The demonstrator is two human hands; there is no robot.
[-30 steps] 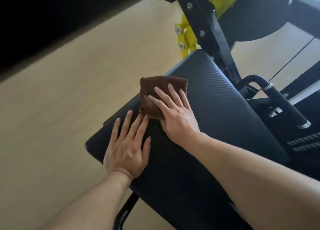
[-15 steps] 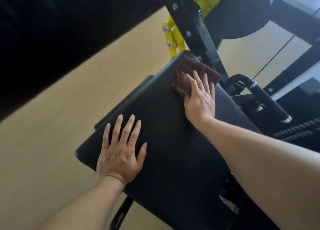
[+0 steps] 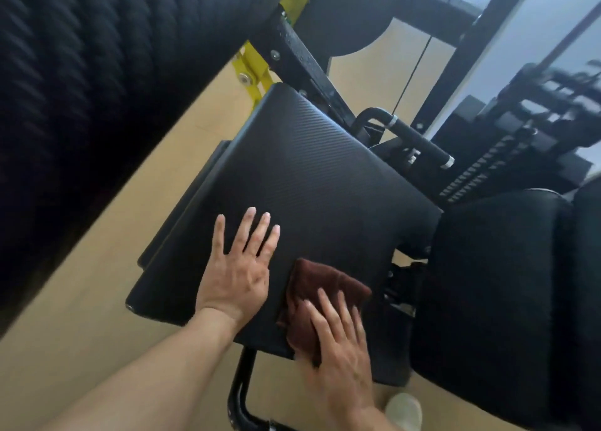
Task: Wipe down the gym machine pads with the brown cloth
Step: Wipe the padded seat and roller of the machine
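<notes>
**Cloth at the pad's near edge, risk of slipping off**

The right hand lies on the brown cloth with fingers straight and spread, pressing it flat onto the seat pad; nothing is curled round the fabric. The cloth is bunched and sits at the near right corner of the pad, part of it hanging past the front edge. The left hand rests palm-down just beside it, fingers straight and apart, bracing on the bare pad and gripping nothing.

The right hand is blurred, so how firmly it presses is hard to judge.

What could go wrong:

1. The cloth may slide off the front edge. It is held only by downward pressure, and a pull toward the body would carry it past the corner to the floor.
2. The bunched folds could leave streaks of unwiped surface, since little of the cloth lies flat.
3. A sweep to the right may snag the cloth in the gap beside the back pad, where metal fittings show.
4. The far half of the seat pad and the 2nd pad, at the right, look likely to be skipped if strokes stay short.
</notes>
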